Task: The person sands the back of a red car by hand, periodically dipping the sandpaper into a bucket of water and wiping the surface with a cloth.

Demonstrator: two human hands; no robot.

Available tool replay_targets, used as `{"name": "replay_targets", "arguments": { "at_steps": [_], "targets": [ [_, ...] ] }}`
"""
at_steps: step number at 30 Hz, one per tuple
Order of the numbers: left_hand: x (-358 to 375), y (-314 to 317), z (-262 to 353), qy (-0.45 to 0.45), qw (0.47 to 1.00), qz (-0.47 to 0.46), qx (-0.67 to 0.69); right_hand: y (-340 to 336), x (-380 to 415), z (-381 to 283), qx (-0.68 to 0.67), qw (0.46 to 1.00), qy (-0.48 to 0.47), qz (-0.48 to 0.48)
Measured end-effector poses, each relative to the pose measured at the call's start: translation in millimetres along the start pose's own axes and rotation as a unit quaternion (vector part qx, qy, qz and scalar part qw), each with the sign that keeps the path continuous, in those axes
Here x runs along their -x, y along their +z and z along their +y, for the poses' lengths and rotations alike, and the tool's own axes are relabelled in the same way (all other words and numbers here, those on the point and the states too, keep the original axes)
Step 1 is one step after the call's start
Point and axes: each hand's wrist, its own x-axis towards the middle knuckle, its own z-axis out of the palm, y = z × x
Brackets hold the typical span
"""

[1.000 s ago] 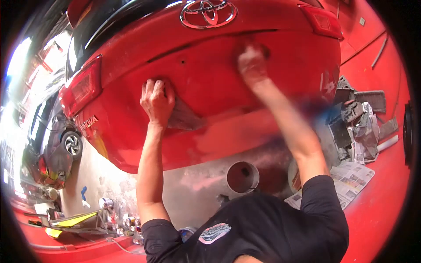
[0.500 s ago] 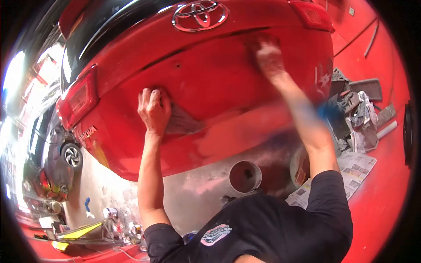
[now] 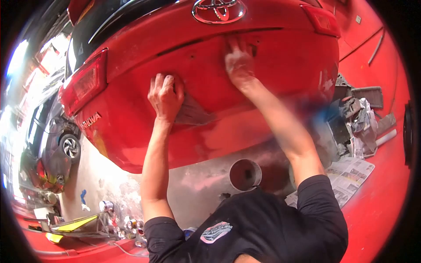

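Left hand (image 3: 165,97) pins a grey cloth (image 3: 193,113) flat against the red car panel (image 3: 272,52), centre frame. Right hand (image 3: 239,61) presses there too; grip unclear.

The red tailgate (image 3: 272,74) of the car filled the upper part of the view, its paint dull and dusty, with paler rubbed patches toward its lower edge. A grey sheet of sandpaper (image 3: 193,113) lay flat against the panel left of centre, one end tucked under the left hand (image 3: 165,96), the rest fanning out toward the lower right, near the tailgate's lower edge.
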Motion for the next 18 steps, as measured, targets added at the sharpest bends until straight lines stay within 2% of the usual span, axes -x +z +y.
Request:
{"name": "replay_targets", "arguments": {
  "at_steps": [1,3,5,6,9,10,11,14,17,18],
  "targets": [
    [0,1,0,-0.001,1.0,0.002,0.016,-13,-5,-9,-0.018,0.998,-0.04,0.032],
    [0,-2,-4,0.012,0.999,0.0,0.037,-10,2,10,-0.019,0.999,-0.026,0.011],
    [2,-7,-9,0.017,0.998,0.002,0.052,-8,4,20,-0.027,0.998,-0.043,0.032],
    [2,-7,-7,0.012,0.999,0.003,0.049,-3,7,12,0.082,0.995,-0.057,-0.011],
    [2,-5,-9,0.019,0.999,0.003,0.046,4,8,-30,0.111,0.99,-0.087,-0.002],
    [1,-3,-10,0.024,0.999,0.005,0.045,-5,1,-41,0.098,0.993,-0.069,0.003],
    [2,-3,-11,0.026,0.998,0.004,0.049,-5,5,-31,0.1,0.993,-0.066,0.001],
    [5,-10,-15,0.034,0.997,-0.012,0.067,5,17,-5,0.239,0.96,-0.14,0.033],
    [6,-6,-16,0.033,0.997,-0.004,0.066,14,13,-7,0.118,0.993,-0.018,0.022],
    [6,-7,-14,0.03,0.998,-0.007,0.058,-3,2,-19,0.076,0.985,0.022,-0.151]
  ]
}}
